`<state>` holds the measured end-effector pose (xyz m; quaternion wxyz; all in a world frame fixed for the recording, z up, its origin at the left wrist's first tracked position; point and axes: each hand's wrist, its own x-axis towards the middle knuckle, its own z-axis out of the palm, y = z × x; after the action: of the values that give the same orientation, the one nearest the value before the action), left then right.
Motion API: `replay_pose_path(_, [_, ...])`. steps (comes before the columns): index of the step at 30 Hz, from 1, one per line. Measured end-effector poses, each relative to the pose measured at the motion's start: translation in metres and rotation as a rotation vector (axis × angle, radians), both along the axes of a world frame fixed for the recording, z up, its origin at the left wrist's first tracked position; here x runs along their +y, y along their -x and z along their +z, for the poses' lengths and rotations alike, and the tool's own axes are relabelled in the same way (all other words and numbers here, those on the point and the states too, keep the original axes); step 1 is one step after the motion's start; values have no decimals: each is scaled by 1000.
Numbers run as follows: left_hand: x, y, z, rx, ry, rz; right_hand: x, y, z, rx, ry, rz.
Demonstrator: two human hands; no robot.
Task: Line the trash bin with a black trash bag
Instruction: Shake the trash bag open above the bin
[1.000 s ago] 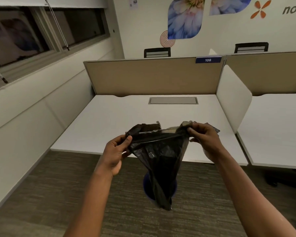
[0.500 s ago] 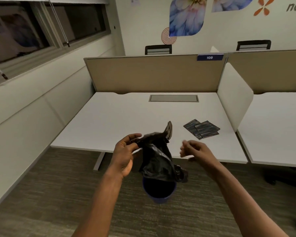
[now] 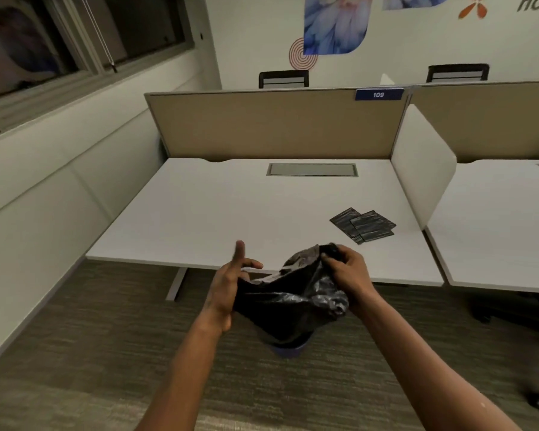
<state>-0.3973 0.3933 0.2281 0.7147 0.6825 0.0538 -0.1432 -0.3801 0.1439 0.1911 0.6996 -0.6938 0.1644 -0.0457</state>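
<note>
Head view: the black bag (image 3: 293, 301) hangs bunched between both hands above the blue bin (image 3: 288, 349), which it mostly hides; the right hand (image 3: 349, 275) pinches its crumpled top edge; the left hand (image 3: 227, 284) lies against its side, fingers spread; thin, limp, slippery film, best gripped at the open rim.

Bag (image 3: 293, 303) hangs btwn both hands' fingers (image 3: 332, 259), bin (image 3: 288, 349) directly below on floor. Folded bags (image 3: 363, 225) on worktop (image 3: 231, 213), beyond right fingers.

White desk (image 3: 218, 213); tan partition (image 3: 277, 126); grey carpet (image 3: 75, 353); dark window (image 3: 75, 32)
</note>
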Motion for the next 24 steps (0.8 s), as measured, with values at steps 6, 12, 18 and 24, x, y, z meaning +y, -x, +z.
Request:
replay_pose_path(6, [28,5,-16,-202,-613,-479,-18,-7,3,-25,-13,-45])
replay_pose_path(12, [37,-5,-41,-19,-300,-64,-23,1,-10,-23,147,-14])
replay_pose_path(18, [45,-18,-61,226,98,651,-30,25,-7,-365,907,-122])
replay_pose_path(24, [21,-14,-52,167,186,798,-45,41,-19,199,1056,476])
